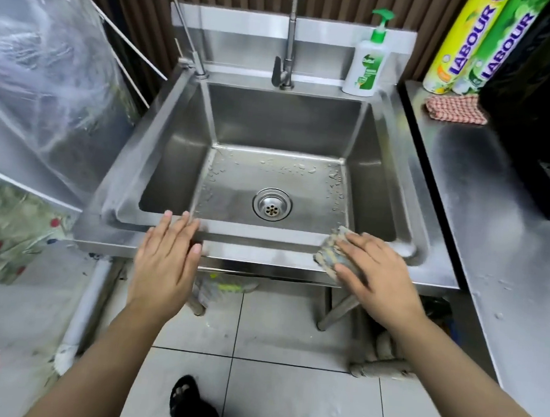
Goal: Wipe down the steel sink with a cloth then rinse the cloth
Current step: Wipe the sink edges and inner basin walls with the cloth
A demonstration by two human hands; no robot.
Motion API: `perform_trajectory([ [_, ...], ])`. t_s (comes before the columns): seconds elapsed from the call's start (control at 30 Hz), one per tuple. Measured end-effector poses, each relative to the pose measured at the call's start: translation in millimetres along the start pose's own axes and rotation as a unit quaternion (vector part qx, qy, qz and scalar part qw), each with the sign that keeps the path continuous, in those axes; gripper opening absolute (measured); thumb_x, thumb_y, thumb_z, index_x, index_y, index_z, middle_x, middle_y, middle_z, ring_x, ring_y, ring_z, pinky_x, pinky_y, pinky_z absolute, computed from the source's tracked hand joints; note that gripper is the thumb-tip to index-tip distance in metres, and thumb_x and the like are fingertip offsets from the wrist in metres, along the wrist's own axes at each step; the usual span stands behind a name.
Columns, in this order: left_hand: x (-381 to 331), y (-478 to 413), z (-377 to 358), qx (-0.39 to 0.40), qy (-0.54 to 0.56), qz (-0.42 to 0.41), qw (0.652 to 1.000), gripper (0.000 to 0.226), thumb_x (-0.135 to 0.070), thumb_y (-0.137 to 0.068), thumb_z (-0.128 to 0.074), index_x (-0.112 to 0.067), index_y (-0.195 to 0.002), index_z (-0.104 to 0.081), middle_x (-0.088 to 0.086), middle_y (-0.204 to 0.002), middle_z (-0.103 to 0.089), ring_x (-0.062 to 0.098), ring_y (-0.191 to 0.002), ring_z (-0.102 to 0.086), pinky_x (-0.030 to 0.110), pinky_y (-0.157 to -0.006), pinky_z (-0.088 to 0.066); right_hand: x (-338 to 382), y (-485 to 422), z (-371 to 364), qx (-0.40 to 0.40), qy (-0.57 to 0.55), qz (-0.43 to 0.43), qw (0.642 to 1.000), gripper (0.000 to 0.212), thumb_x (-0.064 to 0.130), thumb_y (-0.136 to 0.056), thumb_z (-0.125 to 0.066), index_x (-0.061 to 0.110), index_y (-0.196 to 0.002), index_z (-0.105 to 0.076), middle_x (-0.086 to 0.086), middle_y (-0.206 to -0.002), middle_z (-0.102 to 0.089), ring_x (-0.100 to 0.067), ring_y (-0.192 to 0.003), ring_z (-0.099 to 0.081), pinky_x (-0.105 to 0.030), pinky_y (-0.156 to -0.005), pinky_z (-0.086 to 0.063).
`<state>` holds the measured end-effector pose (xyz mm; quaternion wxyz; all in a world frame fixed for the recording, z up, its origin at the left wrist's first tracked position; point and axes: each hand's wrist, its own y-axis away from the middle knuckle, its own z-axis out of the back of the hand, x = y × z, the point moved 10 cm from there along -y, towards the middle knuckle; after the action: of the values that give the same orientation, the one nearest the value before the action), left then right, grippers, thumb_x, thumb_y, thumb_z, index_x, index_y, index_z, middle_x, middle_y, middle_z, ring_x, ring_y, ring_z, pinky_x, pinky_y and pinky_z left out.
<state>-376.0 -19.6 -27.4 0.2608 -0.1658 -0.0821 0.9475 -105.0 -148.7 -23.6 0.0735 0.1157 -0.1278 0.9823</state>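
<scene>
I stand at the square stainless-steel sink (178,153), its deep basin open in front of me, water droplets scattered over the floor of it around the round steel drain strainer (272,204). To my right a flat steel counter (486,207) runs alongside, touching the sink's rim, with a red-and-white checked cloth (455,107) lying near its far end beside two tall cans, one yellow and one green, marked LABOUR (473,49). On the sink's back ledge a slim steel tap (290,43) rises at the middle, and a white pump bottle with a green top and label (368,60) stands just right of it.

Both my forearms reach forward and down, bare, to the sink's near rim. My left hand (166,258) lies flat and spread, palm down, fingers straight and together over the front edge, gripping nothing. My right hand (373,270) is turned inward, fingers extended and pressing down on a crumpled grey-and-yellowish wiping cloth (331,254), pinning it against the front right part of the rim; the cloth bunches out beyond my fingertips toward the basin, and part of it hangs over the front edge.
</scene>
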Motion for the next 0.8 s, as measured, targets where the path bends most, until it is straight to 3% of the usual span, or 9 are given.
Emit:
perform_trajectory([
  [0.1,47,-5,14,0.002,0.003,0.018,1.000,0.055,-0.039,-0.095,-0.020,-0.012,-0.135,-0.046,0.007,-0.145,-0.042,0.023,-0.140,-0.024,0.042,-0.111,-0.019,22,-13,-6,-0.025,0.015,-0.019,0.999,0.047,0.044,-0.087,-0.046,0.012,-0.115,-0.067,-0.009,-0.115,-0.066,-0.035,-0.105,-0.060,-0.043,-0.092,-0.049],
  [0.33,90,-9,2,0.065,-0.022,-0.046,0.997,0.060,-0.044,-0.098,-0.015,-0.010,-0.132,-0.050,0.007,-0.140,-0.049,0.023,-0.135,-0.033,0.038,-0.112,-0.016,194,-83,-75,-0.001,0.000,0.062,0.998,0.046,0.046,-0.087,-0.040,0.021,-0.116,-0.066,-0.002,-0.120,-0.066,-0.029,-0.109,-0.061,-0.039,-0.092,-0.048],
  [0.5,93,-9,0,0.070,-0.018,-0.057,0.996,0.057,-0.041,-0.098,-0.016,-0.011,-0.132,-0.050,0.007,-0.139,-0.050,0.022,-0.133,-0.036,0.040,-0.111,-0.018,155,-66,-66,0.034,-0.001,0.028,0.999,0.055,0.054,-0.094,-0.030,0.019,-0.121,-0.063,-0.004,-0.124,-0.063,-0.030,-0.112,-0.059,-0.034,-0.096,-0.043],
  [0.6,92,-9,3,0.070,-0.007,-0.076,0.995,0.054,-0.039,-0.097,-0.020,-0.011,-0.133,-0.049,0.006,-0.139,-0.049,0.024,-0.132,-0.041,0.038,-0.111,-0.018,117,-44,-50,0.007,0.020,-0.035,0.999,0.059,0.053,-0.096,-0.027,0.014,-0.120,-0.064,-0.009,-0.123,-0.063,-0.035,-0.112,-0.058,-0.042,-0.099,-0.042],
  [0.7,109,-11,16,0.049,0.014,-0.077,0.996,0.051,-0.036,-0.096,-0.024,-0.013,-0.135,-0.048,0.004,-0.141,-0.047,0.021,-0.133,-0.038,0.037,-0.112,-0.017,144,-54,-56,-0.016,0.018,-0.030,0.999,0.059,0.051,-0.097,-0.027,0.011,-0.116,-0.067,-0.011,-0.119,-0.065,-0.037,-0.109,-0.059,-0.045,-0.096,-0.047],
  [0.8,152,-9,30,0.030,0.009,-0.044,0.999,0.051,-0.036,-0.097,-0.022,-0.013,-0.138,-0.043,0.004,-0.145,-0.043,0.018,-0.137,-0.027,0.034,-0.115,-0.009,217,-82,-80,-0.009,-0.023,0.040,0.999,0.047,0.044,-0.094,-0.039,0.014,-0.120,-0.064,-0.008,-0.121,-0.065,-0.035,-0.112,-0.059,-0.046,-0.096,-0.047],
])
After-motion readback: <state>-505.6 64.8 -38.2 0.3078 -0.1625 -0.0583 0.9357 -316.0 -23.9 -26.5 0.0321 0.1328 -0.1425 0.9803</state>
